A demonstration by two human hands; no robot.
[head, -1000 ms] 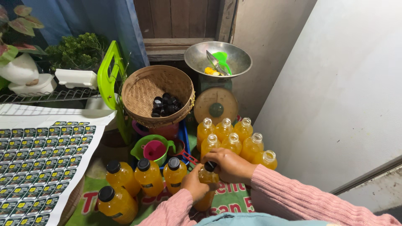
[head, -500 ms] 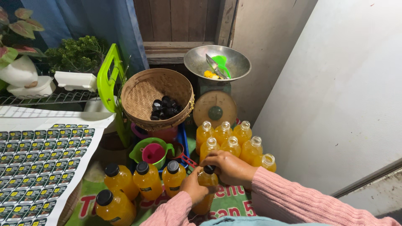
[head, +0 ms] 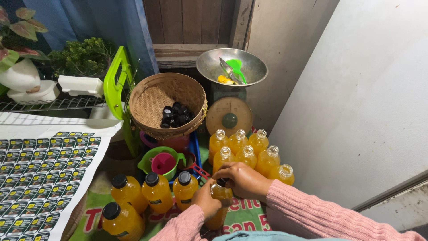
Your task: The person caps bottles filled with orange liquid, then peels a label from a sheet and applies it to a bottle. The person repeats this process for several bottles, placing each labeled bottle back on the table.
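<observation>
Floor mat by wall: orange bottle (head: 219,203) upright, long axis vertical, left hand (head: 206,201) clamped round its body, right hand (head: 243,180) closed over black cap (head: 220,182) on top; uncapped bottles (head: 247,149) behind, cap basket (head: 167,105) beyond

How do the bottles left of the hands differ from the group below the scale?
The left bottles wear black caps; the bottles near the scale stand open-necked, uncapped. The left bottles number four and carry dark labels; the scale group numbers seven, and no labels show. Both hold orange liquid and stand upright.
</observation>
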